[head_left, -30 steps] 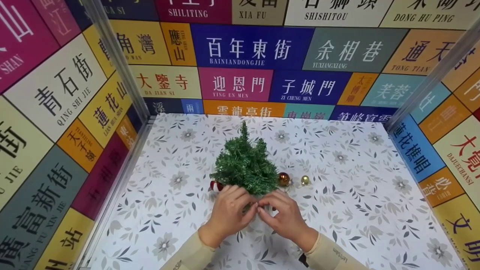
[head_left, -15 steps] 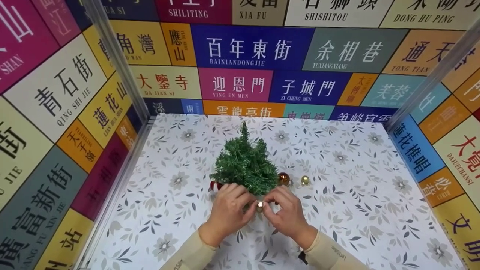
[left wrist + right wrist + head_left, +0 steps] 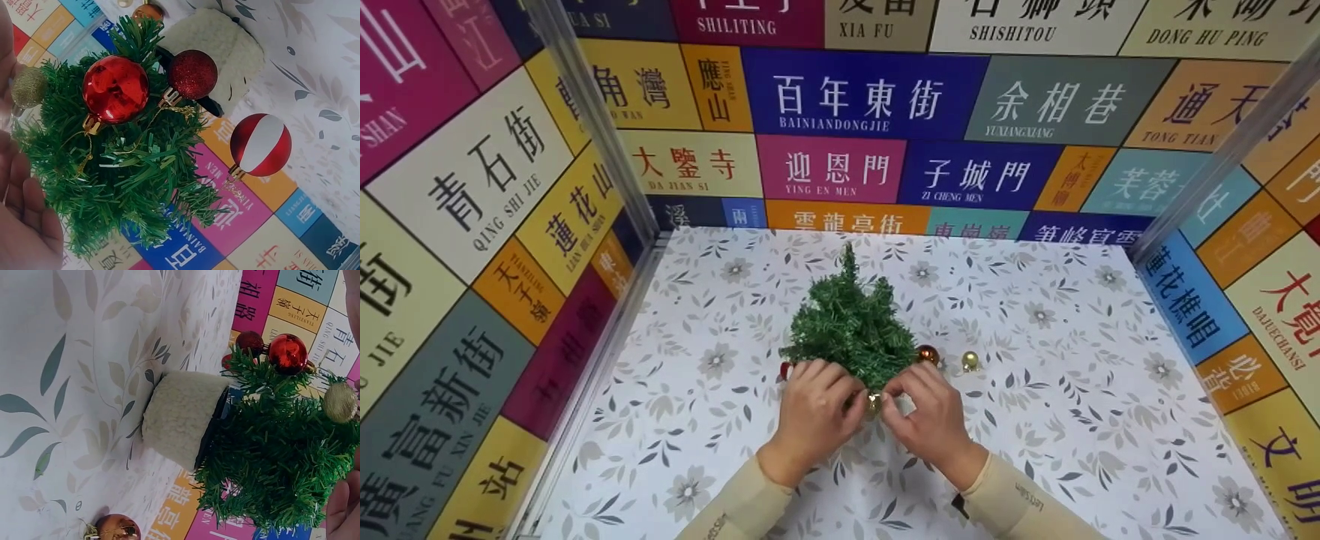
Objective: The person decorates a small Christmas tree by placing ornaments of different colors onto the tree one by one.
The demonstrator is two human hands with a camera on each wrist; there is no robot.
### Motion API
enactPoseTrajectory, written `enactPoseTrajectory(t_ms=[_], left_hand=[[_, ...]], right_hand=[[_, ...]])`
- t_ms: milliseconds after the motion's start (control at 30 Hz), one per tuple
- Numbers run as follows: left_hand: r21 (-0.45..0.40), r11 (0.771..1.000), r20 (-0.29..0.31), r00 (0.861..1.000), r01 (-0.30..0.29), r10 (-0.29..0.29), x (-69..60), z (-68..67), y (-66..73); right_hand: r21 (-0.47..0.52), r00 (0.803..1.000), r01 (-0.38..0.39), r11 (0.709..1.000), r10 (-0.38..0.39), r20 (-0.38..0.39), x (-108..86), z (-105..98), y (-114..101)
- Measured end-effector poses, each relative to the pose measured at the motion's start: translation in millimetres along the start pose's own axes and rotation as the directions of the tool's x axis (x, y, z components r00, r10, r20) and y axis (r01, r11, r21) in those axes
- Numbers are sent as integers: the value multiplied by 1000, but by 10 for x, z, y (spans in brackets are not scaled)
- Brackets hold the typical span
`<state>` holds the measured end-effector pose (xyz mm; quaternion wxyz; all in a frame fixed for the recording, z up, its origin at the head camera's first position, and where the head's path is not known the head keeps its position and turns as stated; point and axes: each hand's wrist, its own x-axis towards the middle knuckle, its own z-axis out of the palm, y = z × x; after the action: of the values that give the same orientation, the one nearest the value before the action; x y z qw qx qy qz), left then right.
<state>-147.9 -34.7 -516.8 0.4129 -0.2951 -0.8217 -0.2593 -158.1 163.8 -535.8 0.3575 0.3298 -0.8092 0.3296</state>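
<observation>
A small green Christmas tree (image 3: 851, 330) stands upright on the table, its base wrapped in cream fleece (image 3: 185, 416). Close against its near side, both hands hold a glittery gold bauble (image 3: 874, 405) at its top. The left hand (image 3: 819, 409) pinches from the left with thumb and fingers curled, while the right hand (image 3: 928, 412) does so from the right; their exact hold on the hanging cord is hidden. On the branches hang a shiny red bauble (image 3: 115, 90), a dark red glitter bauble (image 3: 193, 74) and a red-and-white striped bauble (image 3: 260, 144).
To the right of the tree a copper bauble (image 3: 928, 355) and a small gold bauble (image 3: 970, 361) lie on the flower-patterned table (image 3: 1095, 420). Colourful sign-printed walls (image 3: 862, 97) enclose the back and both sides.
The gold bauble, hidden between the fingers one second ago, now shows between the hands and has shifted slightly toward the tree. The fingertips have drawn a little apart. The tree stays put.
</observation>
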Motion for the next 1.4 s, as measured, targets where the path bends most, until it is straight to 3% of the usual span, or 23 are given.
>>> enactPoseTrajectory(t_ms=[467, 767, 1000, 1233, 1400], left_hand=[[40, 996, -62, 995, 75, -72, 4, 77, -50], [44, 995, -75, 994, 87, -84, 0, 86, -17], [37, 994, -96, 991, 100, -96, 7, 93, -2], [60, 992, -74, 991, 112, -108, 14, 81, -16], [86, 988, -47, 991, 130, -126, -12, 85, -17]], right_hand=[[-29, 996, -82, 996, 81, -38, 36, 82, 31], [36, 991, -113, 993, 115, -69, 48, 98, 8], [80, 989, -86, 993, 95, -109, 59, 103, -14], [85, 988, -90, 992, 100, -118, 52, 110, 3], [38, 990, -108, 993, 111, -90, 19, 136, 33]])
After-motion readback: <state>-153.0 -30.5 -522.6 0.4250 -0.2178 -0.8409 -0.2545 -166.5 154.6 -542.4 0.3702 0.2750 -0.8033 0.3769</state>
